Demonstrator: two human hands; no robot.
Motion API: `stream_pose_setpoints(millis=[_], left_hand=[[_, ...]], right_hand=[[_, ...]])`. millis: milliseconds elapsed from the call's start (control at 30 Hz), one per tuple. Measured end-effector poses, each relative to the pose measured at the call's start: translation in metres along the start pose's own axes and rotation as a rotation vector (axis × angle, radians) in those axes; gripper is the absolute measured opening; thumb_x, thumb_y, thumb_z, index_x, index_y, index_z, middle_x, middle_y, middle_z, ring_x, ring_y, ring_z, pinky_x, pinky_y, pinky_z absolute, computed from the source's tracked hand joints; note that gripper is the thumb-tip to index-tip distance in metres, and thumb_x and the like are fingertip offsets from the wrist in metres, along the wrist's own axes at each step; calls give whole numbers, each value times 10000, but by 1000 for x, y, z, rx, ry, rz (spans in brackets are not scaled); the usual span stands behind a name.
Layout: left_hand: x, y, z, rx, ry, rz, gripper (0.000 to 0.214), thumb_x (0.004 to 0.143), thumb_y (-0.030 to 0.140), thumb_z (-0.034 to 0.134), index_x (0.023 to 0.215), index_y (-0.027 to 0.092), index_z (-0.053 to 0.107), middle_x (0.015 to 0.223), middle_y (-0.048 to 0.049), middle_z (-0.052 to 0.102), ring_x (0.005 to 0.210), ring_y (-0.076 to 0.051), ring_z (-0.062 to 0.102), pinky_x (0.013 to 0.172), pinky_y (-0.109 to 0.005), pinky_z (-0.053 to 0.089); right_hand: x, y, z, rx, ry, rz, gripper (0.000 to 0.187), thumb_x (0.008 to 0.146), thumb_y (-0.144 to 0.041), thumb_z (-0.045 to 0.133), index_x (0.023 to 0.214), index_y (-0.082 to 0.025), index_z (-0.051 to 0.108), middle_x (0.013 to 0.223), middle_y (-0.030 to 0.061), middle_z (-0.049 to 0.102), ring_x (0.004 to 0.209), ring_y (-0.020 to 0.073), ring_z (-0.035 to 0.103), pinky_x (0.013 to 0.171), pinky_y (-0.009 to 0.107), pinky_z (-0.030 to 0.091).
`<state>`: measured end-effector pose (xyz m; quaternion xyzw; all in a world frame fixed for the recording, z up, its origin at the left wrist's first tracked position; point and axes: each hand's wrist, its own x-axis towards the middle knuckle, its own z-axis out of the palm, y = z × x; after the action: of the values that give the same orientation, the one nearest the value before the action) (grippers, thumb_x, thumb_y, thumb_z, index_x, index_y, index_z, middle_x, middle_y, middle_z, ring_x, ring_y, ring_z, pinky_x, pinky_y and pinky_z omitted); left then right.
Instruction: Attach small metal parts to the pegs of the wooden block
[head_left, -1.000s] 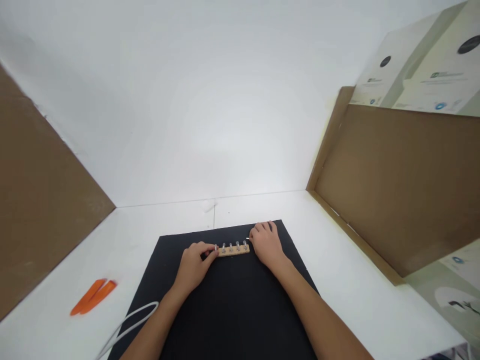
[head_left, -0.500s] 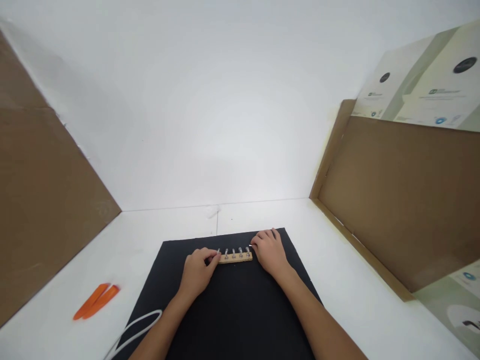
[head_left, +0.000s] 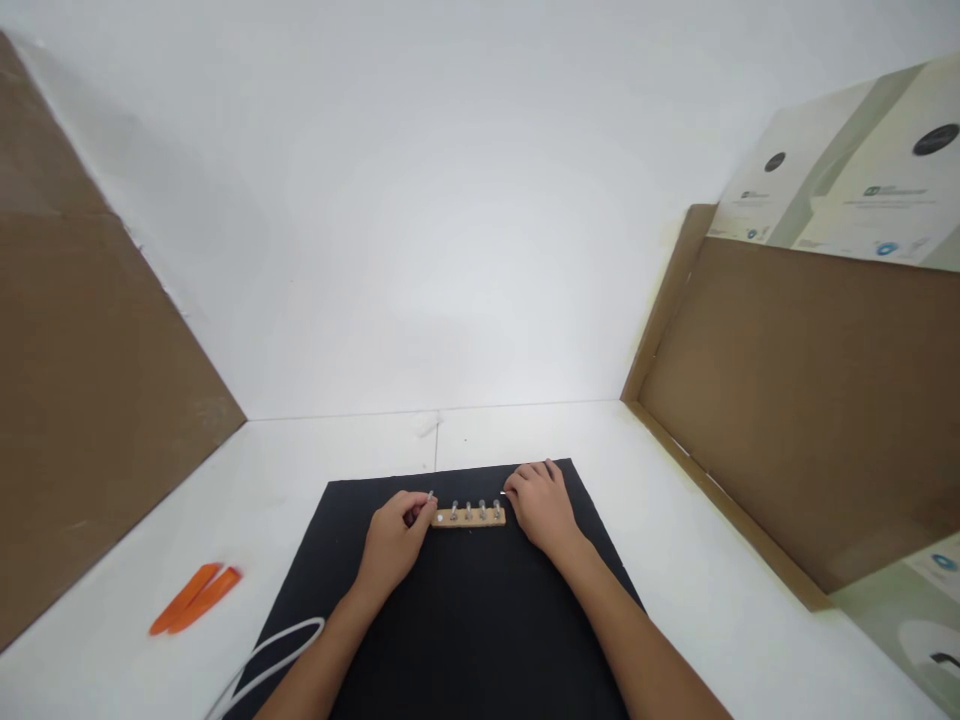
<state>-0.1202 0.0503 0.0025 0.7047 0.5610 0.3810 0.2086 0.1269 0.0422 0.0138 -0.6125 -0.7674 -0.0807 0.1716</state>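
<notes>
A narrow light-wood strip lies on a black mat. Several small shiny metal pins stand in a row along it, and a whitish spot marks its left end where no pin stands. My left hand, closed in a pinch beside that end, holds another metal pin just off the strip. Past the right end, my right hand is closed with fingers curled. A thin pale tip pokes out from its fingertips, too small to name.
Two orange strips lie on the white table at left. A white cable loop crosses the mat's left edge near my left forearm. Brown cardboard panels flank both sides, and a white wall stands behind.
My left hand has drawn the leftmost pin away from the strip, slightly up and left, uncovering the whitish spot. My right hand has stayed nearly in place.
</notes>
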Motion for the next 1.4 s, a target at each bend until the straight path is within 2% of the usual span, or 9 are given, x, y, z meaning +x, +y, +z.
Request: stream_pose_setpoints(millis=[133, 300, 500, 767, 967, 1133, 1267, 1400], left_hand=[[0, -1, 1, 20, -10, 15, 316, 868, 451, 499, 794, 212, 691, 701, -1, 617, 641, -157, 548, 616, -262, 411], [0, -1, 0, 43, -35, 27, 321, 888, 445, 473, 795, 213, 673, 725, -2, 622, 653, -159, 546, 626, -269, 405], [-1, 0, -1, 65, -57, 23, 309, 883, 444, 477, 820, 217, 677, 756, -6, 633, 696, -166, 565, 657, -281, 407], [-1, 1, -1, 55, -52, 22, 310, 882, 442, 476, 831, 214, 679, 763, -10, 637, 704, -172, 566, 663, -279, 408], [-2, 1, -1, 52, -50, 27, 283, 886, 416, 483, 834, 220, 680, 773, -5, 637, 717, -172, 563, 668, -279, 401], [-2, 2, -1, 46, -52, 26, 277, 888, 418, 490, 834, 219, 675, 767, -1, 628, 708, -168, 558, 670, -283, 399], [-2, 1, -1, 46, -52, 34, 271, 891, 412, 490, 837, 221, 674, 769, 0, 626, 713, -168, 558, 670, -285, 398], [-2, -1, 0, 49, -54, 42, 264, 892, 405, 494, 825, 222, 672, 765, 0, 625, 713, -169, 559, 663, -282, 397]], right_hand=[[-1, 1, 1, 18, 7, -1, 266, 891, -101, 474, 914, -257, 688, 984, 47, 683, 1022, 225, 549, 1061, 421, 236], [-1, 0, -1, 42, 21, 5, 213, 921, -195, 483, 896, -246, 689, 970, 58, 678, 1002, 233, 551, 1048, 427, 256], [0, 0, -2, 80, 19, 18, 161, 917, -240, 530, 872, -258, 683, 944, 32, 666, 998, 219, 555, 1049, 425, 260], [-1, 0, 4, 30, 44, 6, 96, 906, -209, 557, 877, -220, 648, 972, 61, 650, 991, 228, 555, 1058, 446, 283], [1, 3, 3, 69, 56, -43, 86, 892, -238, 593, 849, -250, 666, 950, 41, 646, 1022, 236, 552, 1089, 491, 252], [0, 2, 6, 43, 51, -51, 74, 887, -243, 606, 833, -238, 657, 924, 44, 647, 987, 237, 554, 1066, 476, 291], [-1, -1, 11, -27, 81, -45, 78, 904, -214, 571, 858, -196, 632, 937, 81, 649, 966, 247, 551, 1067, 483, 281], [1, 0, 7, 50, 113, -27, 102, 927, -173, 519, 883, -196, 608, 894, 58, 667, 929, 227, 567, 1058, 462, 281]])
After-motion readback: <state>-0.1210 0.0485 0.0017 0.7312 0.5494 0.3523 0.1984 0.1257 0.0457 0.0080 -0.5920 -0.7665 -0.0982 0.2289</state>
